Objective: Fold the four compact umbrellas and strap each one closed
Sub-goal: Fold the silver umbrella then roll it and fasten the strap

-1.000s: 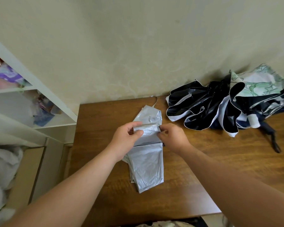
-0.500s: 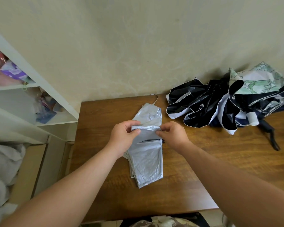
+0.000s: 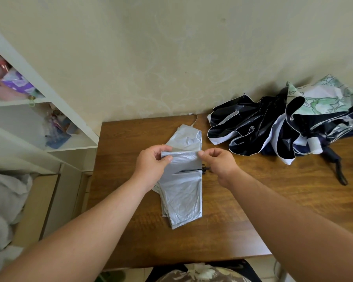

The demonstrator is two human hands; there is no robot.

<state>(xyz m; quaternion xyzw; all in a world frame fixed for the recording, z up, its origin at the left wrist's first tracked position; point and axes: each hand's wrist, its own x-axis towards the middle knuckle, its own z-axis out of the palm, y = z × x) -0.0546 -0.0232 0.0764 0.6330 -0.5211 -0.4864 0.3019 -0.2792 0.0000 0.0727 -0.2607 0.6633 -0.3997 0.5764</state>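
Note:
A silver umbrella [image 3: 182, 192] lies lengthwise on the wooden table [image 3: 273, 210], its fabric pleated flat. My left hand [image 3: 151, 165] pinches the left end of a folded silver flap across its middle. My right hand [image 3: 218, 163] pinches the right end of the same flap. A thin silver strap [image 3: 195, 120] trails from the umbrella's far end. A heap of loose umbrellas lies at the back right: a black one with white edging [image 3: 247, 129] and one with a green and white print [image 3: 322, 98]. A white handle [image 3: 314, 145] pokes out of the heap.
A white shelf unit [image 3: 55, 98] with small items stands left of the table. A black wrist loop [image 3: 339, 171] hangs out from the heap. The wall runs along the table's far edge. Grey cloth [image 3: 4, 196] lies at the lower left.
Both hands have drawn apart a little, pulling the silver flap taut and flat across the umbrella. The umbrella itself has stayed in place.

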